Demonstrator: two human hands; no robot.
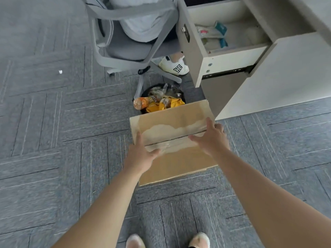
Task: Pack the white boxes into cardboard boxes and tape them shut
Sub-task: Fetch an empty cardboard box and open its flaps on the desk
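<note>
We stand on grey carpet tiles (53, 122), our slippers (135, 241) at the near edge. Just ahead, the cardboard box (175, 163) sits on the floor with its flaps closed and a strip of clear tape (172, 140) along the seam. Our left hand (141, 155) lies flat at its left edge and our right hand (212, 140) at its right edge, fingers straight and spread, gripping nothing. Touching the box's far side is a full waste bin (145, 91). Beyond it are an office chair (125, 49) with a seated person's white shoe (174, 66), and to the right an open drawer (231, 56).
</note>
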